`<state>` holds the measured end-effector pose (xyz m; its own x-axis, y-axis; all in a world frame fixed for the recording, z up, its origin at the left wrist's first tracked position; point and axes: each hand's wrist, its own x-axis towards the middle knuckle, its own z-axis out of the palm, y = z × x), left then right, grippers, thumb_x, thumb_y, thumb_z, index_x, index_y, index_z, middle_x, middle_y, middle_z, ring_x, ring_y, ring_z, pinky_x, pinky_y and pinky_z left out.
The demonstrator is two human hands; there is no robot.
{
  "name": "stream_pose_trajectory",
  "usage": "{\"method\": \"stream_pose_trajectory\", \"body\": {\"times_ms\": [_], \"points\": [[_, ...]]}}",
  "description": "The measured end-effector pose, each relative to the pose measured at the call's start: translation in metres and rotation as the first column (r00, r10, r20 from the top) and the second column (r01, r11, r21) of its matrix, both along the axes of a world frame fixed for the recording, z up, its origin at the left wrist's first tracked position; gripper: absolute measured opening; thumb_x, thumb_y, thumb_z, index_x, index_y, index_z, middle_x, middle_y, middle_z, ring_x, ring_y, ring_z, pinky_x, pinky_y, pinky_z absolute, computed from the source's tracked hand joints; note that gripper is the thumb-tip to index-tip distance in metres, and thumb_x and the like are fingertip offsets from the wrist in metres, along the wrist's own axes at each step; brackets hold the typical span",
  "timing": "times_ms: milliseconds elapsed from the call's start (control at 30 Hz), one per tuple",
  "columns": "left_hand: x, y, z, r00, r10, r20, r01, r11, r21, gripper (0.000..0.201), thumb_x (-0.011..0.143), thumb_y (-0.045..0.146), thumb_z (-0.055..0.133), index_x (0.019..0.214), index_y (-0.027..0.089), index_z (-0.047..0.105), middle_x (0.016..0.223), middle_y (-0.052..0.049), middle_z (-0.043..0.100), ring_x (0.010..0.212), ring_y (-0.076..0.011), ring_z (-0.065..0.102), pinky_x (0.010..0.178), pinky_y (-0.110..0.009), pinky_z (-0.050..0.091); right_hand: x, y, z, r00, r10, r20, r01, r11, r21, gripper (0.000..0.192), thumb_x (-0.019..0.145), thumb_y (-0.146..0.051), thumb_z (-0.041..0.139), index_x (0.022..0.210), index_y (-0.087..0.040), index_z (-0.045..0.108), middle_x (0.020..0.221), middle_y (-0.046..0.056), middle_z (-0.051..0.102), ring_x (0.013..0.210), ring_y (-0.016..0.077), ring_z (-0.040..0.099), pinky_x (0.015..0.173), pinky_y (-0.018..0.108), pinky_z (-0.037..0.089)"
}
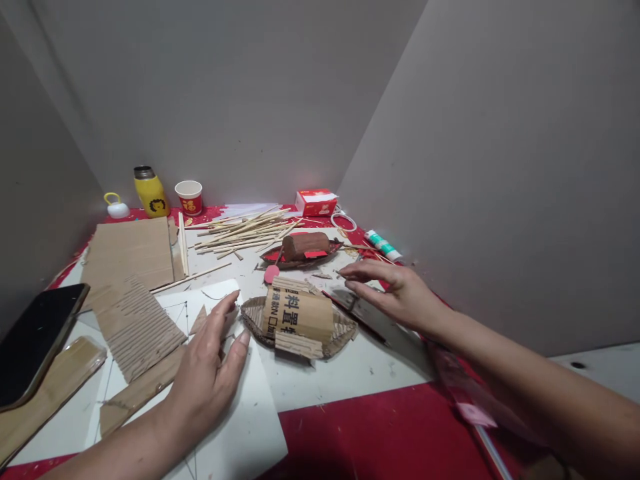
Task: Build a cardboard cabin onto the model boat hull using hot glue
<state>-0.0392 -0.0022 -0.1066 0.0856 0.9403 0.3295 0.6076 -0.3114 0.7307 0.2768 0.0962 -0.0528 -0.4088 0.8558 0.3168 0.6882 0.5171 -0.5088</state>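
**Two open hands flank a cardboard boat model on a cluttered craft table**

A heap of thin pale wooden sticks point(240, 233) lies at the back of the white table point(350, 373), with a second, red-lined cardboard boat carrying a brown rolled cabin point(303, 250) just in front of it. Along the wall stand a yellow flask with a metal cap point(149, 191), a red-and-white paper cup point(189, 197), a red-and-white carton point(316, 202) and a green-and-white glue tube point(383, 245). To the left lie a flat brown cardboard sheet point(129, 252), a strip of ribbed corrugated card point(137, 327) and a black phone point(33, 340) resting on a cardboard offcut. A sheet of white paper with pencil lines point(240, 427) lies under the near hand.

Between the hands sits the woven cardboard boat with a printed brown box cabin point(297, 320), resting on the table, nothing blocking either hand's way to it.

The left hand point(207, 373) is open, fingers spread, holding nothing; its fingertips lie just beside the boat's left end, apart from it, palm down over the paper. The right hand point(395, 290) is also open and empty, fingers stretched flat and pointing left, hovering just beside the boat's right end over a dark flat strip point(360, 310). Both forearms come in from the lower edge, angled toward the boat.
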Motion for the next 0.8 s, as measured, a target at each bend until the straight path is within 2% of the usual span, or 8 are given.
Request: {"method": "stream_pose_trajectory", "body": {"times_ms": [67,167,267,333,533,667,733,800], "points": [[0.000,0.000,-0.004,0.999,-0.036,-0.008,0.035,0.999,-0.028,0.051,0.097,0.032,0.044,0.145,0.029,0.028,0.147,-0.012,0.046,0.131,-0.0260,0.049,0.108,-0.054,0.041,-0.007,0.003,0.002,1.000,0.011,0.025,-0.010,0.999,-0.053,0.024,0.085,-0.037,0.056,0.098,-0.022,0.069,0.100,0.008,0.072,0.091,0.0221,0.067,0.085,0.039,0.054],[-0.001,0.000,-0.008,0.998,-0.057,-0.037,0.056,0.998,-0.016,0.052,0.097,0.031,0.044,0.146,0.029,0.028,0.145,-0.012,0.049,0.131,-0.0265,0.051,0.104,-0.052,0.046,-0.014,0.005,0.006,0.994,0.093,0.054,-0.081,0.978,-0.191,0.026,0.083,-0.039,0.057,0.097,-0.021,0.070,0.094,0.007,0.074,0.083,0.0202,0.068,0.076,0.034,0.056],[0.000,-0.001,-0.009,0.996,-0.047,-0.080,0.049,0.999,0.012,0.052,0.096,0.030,0.046,0.145,0.029,0.030,0.140,-0.012,0.055,0.128,-0.0263,0.054,0.102,-0.050,0.048,-0.019,-0.001,0.008,0.983,0.164,0.077,-0.124,0.919,-0.374,0.029,0.083,-0.040,0.058,0.098,-0.019,0.071,0.090,0.006,0.073,0.075,0.0187,0.067,0.068,0.030,0.055],[0.001,-0.003,-0.007,0.995,-0.039,-0.087,0.041,0.999,0.020,0.050,0.096,0.031,0.046,0.143,0.028,0.033,0.135,-0.012,0.059,0.123,-0.0258,0.058,0.099,-0.048,0.051,-0.022,-0.006,0.007,0.979,0.185,0.081,-0.129,0.884,-0.450,0.029,0.082,-0.038,0.058,0.100,-0.019,0.071,0.089,0.005,0.073,0.074,0.0187,0.066,0.066,0.029,0.054],[0.004,-0.010,0.004,0.994,-0.081,-0.073,0.083,0.996,0.023,0.040,0.096,0.030,0.043,0.136,0.028,0.039,0.101,-0.005,0.070,0.088,-0.0179,0.069,0.076,-0.034,0.058,-0.028,-0.007,0.003,0.976,0.220,-0.006,-0.193,0.844,-0.501,0.024,0.084,-0.034,0.055,0.094,-0.023,0.074,0.090,0.003,0.074,0.079,0.0182,0.067,0.071,0.029,0.054],[0.001,-0.009,0.012,0.997,-0.066,-0.043,0.068,0.997,0.047,0.036,0.096,0.031,0.045,0.132,0.030,0.045,0.098,-0.003,0.071,0.089,-0.0175,0.070,0.073,-0.030,0.058,-0.027,-0.001,0.006,0.954,0.301,0.008,-0.247,0.797,-0.551,0.027,0.087,-0.037,0.053,0.097,-0.022,0.074,0.090,0.002,0.074,0.080,0.0172,0.067,0.071,0.028,0.054],[-0.002,-0.008,0.020,0.999,-0.031,-0.007,0.031,0.998,0.058,0.031,0.094,0.033,0.048,0.125,0.030,0.053,0.100,-0.003,0.072,0.091,-0.0183,0.070,0.074,-0.030,0.059,-0.024,0.003,0.010,0.943,0.330,0.031,-0.267,0.813,-0.517,0.027,0.086,-0.036,0.054,0.099,-0.022,0.073,0.093,0.002,0.074,0.081,0.0173,0.067,0.073,0.028,0.053],[-0.006,-0.008,0.033,0.999,-0.007,0.050,0.007,1.000,0.003,0.026,0.093,0.036,0.051,0.117,0.030,0.059,0.100,-0.003,0.074,0.089,-0.0185,0.072,0.071,-0.027,0.060,-0.019,0.010,0.015,0.952,0.306,0.025,-0.263,0.856,-0.446,0.028,0.085,-0.037,0.054,0.099,-0.022,0.073,0.092,0.002,0.074,0.080,0.0177,0.067,0.073,0.029,0.052]]}}
